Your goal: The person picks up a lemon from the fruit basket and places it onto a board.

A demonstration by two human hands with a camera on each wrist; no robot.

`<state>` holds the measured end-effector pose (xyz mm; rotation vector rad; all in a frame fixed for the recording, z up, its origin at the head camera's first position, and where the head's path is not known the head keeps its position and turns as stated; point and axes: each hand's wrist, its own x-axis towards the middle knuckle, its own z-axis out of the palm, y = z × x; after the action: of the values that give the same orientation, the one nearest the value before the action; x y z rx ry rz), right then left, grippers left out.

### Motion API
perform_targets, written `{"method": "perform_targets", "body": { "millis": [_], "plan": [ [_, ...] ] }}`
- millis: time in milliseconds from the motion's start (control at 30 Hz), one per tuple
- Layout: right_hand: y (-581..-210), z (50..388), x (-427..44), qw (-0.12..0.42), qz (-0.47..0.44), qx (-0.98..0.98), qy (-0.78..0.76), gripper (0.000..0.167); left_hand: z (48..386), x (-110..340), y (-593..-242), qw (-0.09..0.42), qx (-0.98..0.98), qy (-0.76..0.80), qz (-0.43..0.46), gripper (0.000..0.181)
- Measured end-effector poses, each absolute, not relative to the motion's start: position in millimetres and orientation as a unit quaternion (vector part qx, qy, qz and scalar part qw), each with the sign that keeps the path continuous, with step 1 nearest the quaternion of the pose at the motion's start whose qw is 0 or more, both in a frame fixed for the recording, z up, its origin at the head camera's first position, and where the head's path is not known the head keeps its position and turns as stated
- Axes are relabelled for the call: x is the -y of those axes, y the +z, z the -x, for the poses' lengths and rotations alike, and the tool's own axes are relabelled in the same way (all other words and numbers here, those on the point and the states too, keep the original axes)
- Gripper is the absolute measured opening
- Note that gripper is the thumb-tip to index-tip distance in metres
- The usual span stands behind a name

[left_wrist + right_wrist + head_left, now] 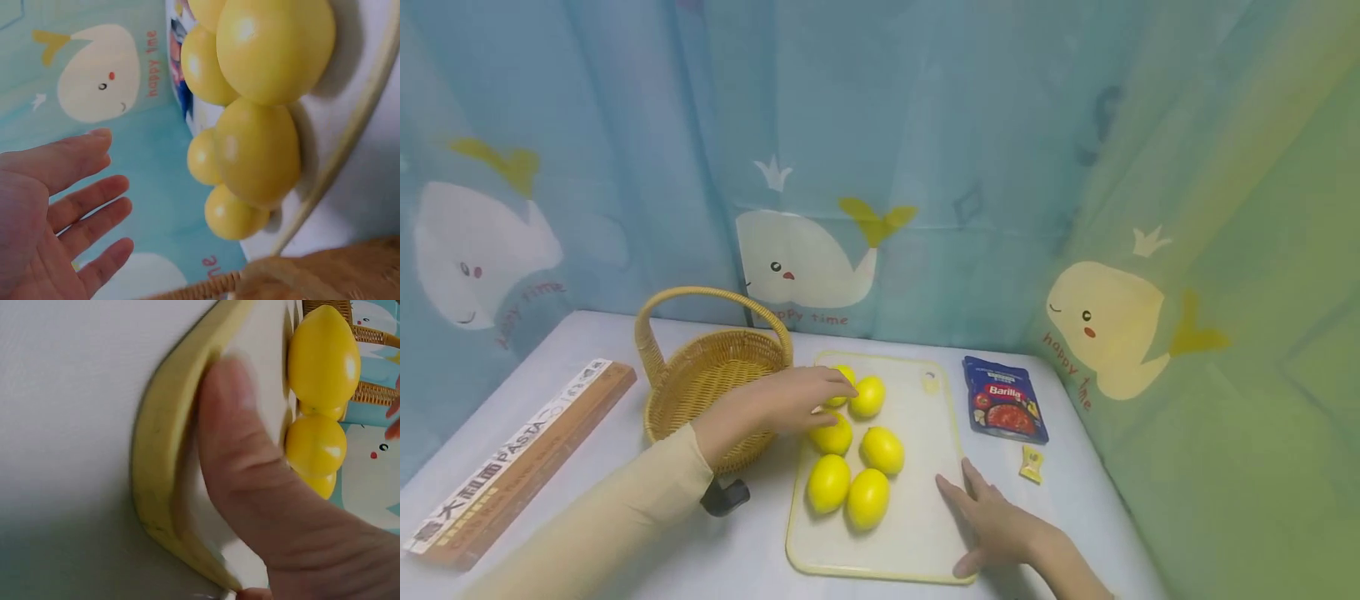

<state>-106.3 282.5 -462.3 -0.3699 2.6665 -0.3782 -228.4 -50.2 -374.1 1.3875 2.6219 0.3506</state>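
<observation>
Several yellow lemons (882, 451) lie grouped on a white cutting board (917, 517) with a yellow rim. My left hand (790, 400) hovers over the far-left lemons in the head view, partly covering two of them. In the left wrist view its fingers are spread and relaxed, holding nothing, apart from the lemons (256, 153). At the board's near right corner rests my right hand (1003, 527), fingers extended and spread. Its thumb (240, 437) lies over the board's yellow rim (153, 481) in the right wrist view; most of its other fingers are hidden there.
A wicker basket (658, 408) with a tall handle stands left of the board, close to my left forearm. Farther left lies a long pasta box (523, 458). Right of the board are a blue Barilla sauce pouch (1006, 400) and a small yellow packet (1031, 464). Whale-print curtains (1000, 167) enclose the table.
</observation>
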Motion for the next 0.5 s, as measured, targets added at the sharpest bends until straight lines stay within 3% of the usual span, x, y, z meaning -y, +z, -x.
{"method": "perform_targets", "body": {
  "millis": [200,500],
  "plan": [
    [-448,115,-294,0.216,0.145,-0.958,-0.118,0.1,214,68,-378,0.063,-0.892,0.138,-0.425,0.045],
    [-429,136,-291,0.133,0.171,-0.97,-0.113,0.09,209,89,-380,0.021,-0.916,0.172,-0.361,0.055]
  ]
}}
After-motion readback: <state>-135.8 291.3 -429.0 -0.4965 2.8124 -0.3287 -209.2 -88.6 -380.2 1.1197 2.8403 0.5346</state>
